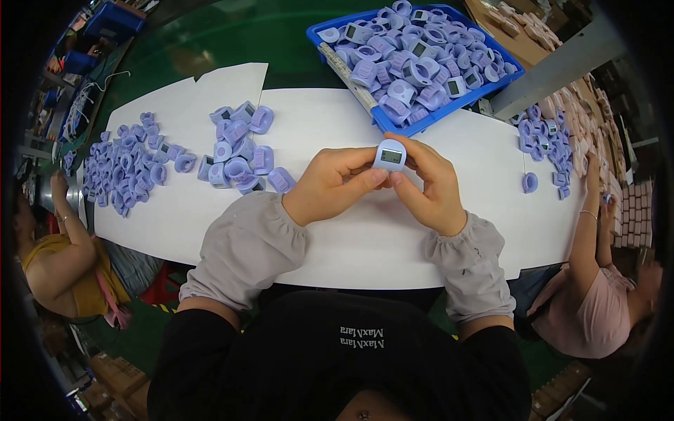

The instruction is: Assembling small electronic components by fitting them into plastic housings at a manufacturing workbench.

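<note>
Both hands hold one small lavender electronic device [390, 156] with a grey display, above the white table covering. My left hand [333, 184] pinches its left and lower edge between thumb and fingers. My right hand [432, 186] grips the opposite side, its thumb at the bottom edge and a finger over the top. The display faces up and shows dark marks. Left of my left hand lies a loose pile of similar lavender devices [239, 151], some with screens up, others showing ribbed bands. The nearest one [281, 179] lies close to my left wrist.
A blue tray [449, 112] heaped with such devices stands beyond my hands, beside a grey metal post [562, 67]. More piles lie far left [126, 168] and right [551, 144]. A person in yellow [67, 266] sits left; another in pink [590, 309] works right.
</note>
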A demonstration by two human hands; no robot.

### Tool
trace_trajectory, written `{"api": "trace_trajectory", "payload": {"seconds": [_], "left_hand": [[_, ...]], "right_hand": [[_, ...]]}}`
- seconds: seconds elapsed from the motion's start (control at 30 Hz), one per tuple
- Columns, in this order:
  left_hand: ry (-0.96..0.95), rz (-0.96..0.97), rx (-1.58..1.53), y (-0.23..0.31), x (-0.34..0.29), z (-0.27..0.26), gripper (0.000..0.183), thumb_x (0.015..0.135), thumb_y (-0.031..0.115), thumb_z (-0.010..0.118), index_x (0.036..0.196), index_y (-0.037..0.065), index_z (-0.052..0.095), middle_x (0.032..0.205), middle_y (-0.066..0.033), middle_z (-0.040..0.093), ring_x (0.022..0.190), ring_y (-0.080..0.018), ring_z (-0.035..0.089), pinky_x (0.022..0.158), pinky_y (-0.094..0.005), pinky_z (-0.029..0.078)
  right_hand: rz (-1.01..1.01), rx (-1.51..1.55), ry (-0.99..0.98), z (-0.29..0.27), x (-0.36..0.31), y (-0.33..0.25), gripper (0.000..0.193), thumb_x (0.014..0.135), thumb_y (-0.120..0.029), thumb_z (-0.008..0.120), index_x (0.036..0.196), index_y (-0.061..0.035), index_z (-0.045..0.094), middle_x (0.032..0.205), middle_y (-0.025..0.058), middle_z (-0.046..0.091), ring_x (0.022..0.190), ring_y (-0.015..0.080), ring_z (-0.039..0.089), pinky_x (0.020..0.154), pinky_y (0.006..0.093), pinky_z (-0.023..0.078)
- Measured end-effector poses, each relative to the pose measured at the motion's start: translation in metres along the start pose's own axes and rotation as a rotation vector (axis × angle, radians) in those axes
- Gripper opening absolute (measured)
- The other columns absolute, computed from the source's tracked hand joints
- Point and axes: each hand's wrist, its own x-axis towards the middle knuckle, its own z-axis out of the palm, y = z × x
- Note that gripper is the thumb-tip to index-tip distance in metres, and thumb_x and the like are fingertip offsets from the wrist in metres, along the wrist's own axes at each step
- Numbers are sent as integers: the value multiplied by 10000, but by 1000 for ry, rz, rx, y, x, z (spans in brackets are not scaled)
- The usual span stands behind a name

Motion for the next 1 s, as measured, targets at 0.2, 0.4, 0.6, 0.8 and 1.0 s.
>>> {"api": "trace_trajectory", "payload": {"seconds": [0.2,0.4,0.6,0.8,1.0], "left_hand": [[5,23,30,-1,0,-1,330,960,130,529,1238,-48,543,1107,-98,624,983,-147,602,867,-282,511],[-11,20,8,2,1,-1,340,985,193,491,1214,-49,557,1045,-86,632,927,-135,607,843,-280,506],[1,43,8,0,-1,1,325,980,177,501,1205,-49,562,1027,-88,641,918,-135,617,837,-276,516],[9,49,14,2,0,0,329,979,180,505,1211,-47,559,1029,-92,643,920,-139,623,830,-276,519],[11,42,9,0,0,-1,315,972,152,517,1220,-39,556,1027,-89,646,919,-132,624,819,-270,520]], "right_hand": [[-7,-8,-3,1,2,0,467,823,-10,581,1279,54,499,1161,167,583,1078,241,591,959,352,454],[6,3,2,0,0,1,430,829,-10,579,1248,57,513,1159,160,584,1067,232,591,953,348,457],[7,64,-14,1,-2,2,417,851,-10,574,1254,58,496,1157,145,585,1066,219,588,964,346,446],[48,120,-26,0,-1,2,404,872,-15,573,1260,61,489,1152,137,583,1079,214,576,962,342,444],[59,203,-19,2,0,4,401,872,-2,566,1260,66,488,1154,133,579,1071,207,572,950,337,444]]}}
